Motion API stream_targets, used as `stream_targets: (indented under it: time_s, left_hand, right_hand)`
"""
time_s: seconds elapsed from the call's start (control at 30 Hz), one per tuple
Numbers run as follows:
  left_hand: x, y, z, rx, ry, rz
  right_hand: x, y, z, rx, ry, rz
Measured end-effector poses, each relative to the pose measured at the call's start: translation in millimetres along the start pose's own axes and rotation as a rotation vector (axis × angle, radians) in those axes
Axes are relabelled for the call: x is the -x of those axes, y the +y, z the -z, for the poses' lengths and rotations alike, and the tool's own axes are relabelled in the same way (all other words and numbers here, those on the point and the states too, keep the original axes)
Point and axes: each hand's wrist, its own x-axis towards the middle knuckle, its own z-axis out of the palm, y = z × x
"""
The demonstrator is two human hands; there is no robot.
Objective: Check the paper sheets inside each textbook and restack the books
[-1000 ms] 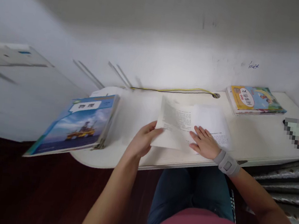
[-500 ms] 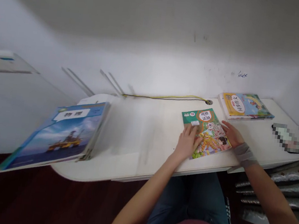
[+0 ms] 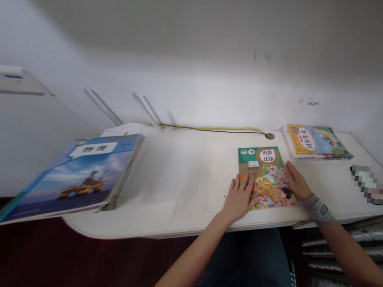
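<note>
A closed book with a green and orange illustrated cover lies flat on the white desk in front of me. My left hand rests flat on the book's lower left corner, fingers spread. Along the book's right edge lies my right hand, fingers stretched out and touching the cover; a grey band wraps that wrist.
A stack of blue-covered books sits at the desk's left end, overhanging the edge. Another stack with a yellow and blue cover lies at the back right. A yellow cable runs along the wall to a desk hole. A blurred object sits far right.
The book, open a second ago with my left hand lifting its pages, is now shut. Both hands have settled flat on its cover and it has shifted slightly.
</note>
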Motion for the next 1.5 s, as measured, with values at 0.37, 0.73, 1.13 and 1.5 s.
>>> stream_targets:
  time_s: [0.37, 0.73, 1.13, 1.5]
  left_hand:
    - [0, 2, -0.1, 0.042, -0.03, 0.006]
    - [-23, -25, 40.4, 1.309, 0.028, 0.141]
    - [-5, -62, 39.7, 0.405, 0.09, -0.01]
    - [24, -138, 37.6, -0.062, 0.06, 0.23]
  right_hand:
    - [4, -20, 7, -0.021, 0.02, 0.097]
    - [-30, -108, -45, 0.121, -0.305, 0.525]
    - [-27, -94, -74, 0.349, -0.24, 0.545]
    - [-19, -133, -127, 0.71, -0.363, 0.637]
